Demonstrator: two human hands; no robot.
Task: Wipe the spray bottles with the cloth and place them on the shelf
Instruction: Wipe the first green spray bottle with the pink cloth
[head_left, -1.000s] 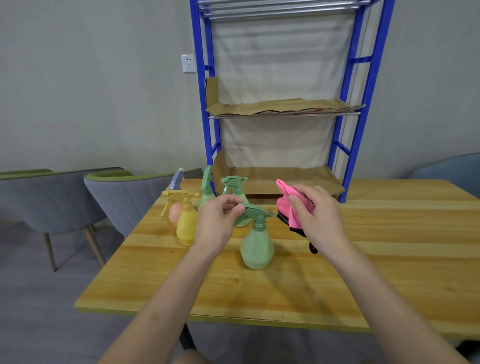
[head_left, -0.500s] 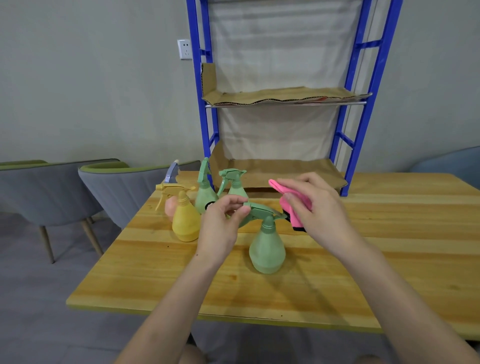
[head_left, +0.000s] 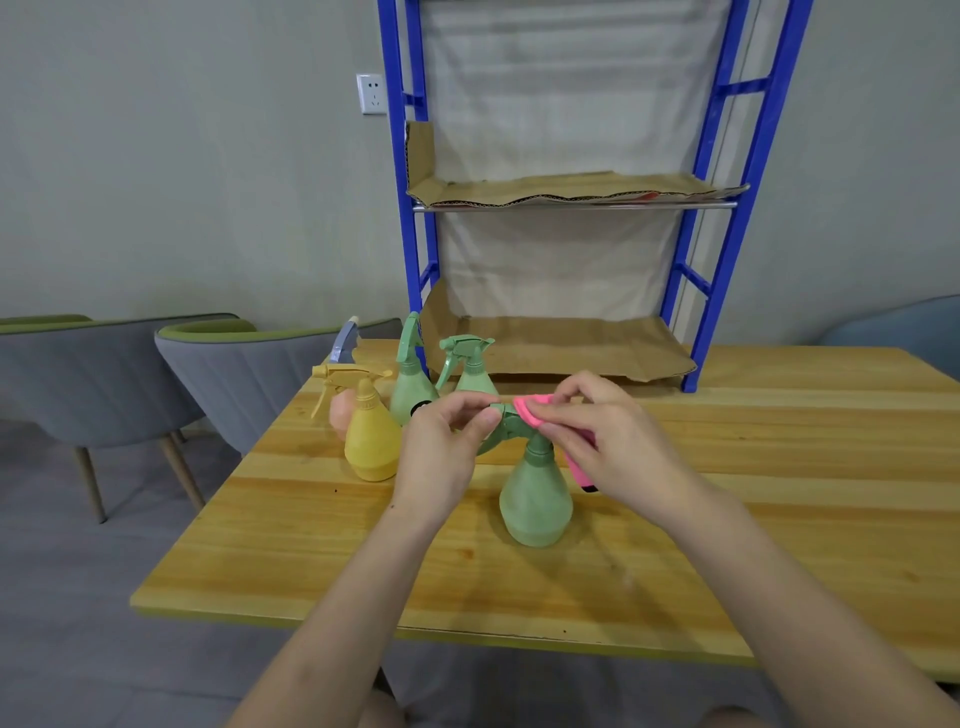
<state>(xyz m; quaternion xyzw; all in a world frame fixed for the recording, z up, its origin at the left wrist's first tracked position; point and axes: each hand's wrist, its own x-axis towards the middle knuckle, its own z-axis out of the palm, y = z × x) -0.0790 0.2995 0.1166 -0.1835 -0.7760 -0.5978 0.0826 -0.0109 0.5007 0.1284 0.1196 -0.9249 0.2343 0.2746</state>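
At mid-counter (head_left: 779, 467), green spray bottle (head_left: 536, 499): left hand (head_left: 441, 457) pinching nozzle, right hand (head_left: 608, 441) gripping pink cloth (head_left: 532, 408) against sprayer head; hard sideways wiping could topple it.

A plank-topped wooden table (head_left: 779, 467) carries everything. Toward the front a green bottle (head_left: 535, 499) stands upright. Left of it is a yellow bottle (head_left: 370, 441), with a peach bottle (head_left: 336, 415) just behind it, mostly hidden. Further back two more green ones, the left back bottle (head_left: 410, 389) and the right back bottle (head_left: 475, 376), stand side by side near the foot of a blue rack (head_left: 727, 249) at the table's far edge. Cardboard lies on both rack levels: the bottom sheet (head_left: 561, 348) flat, the top sheet (head_left: 571, 187) wavy along its front edge.
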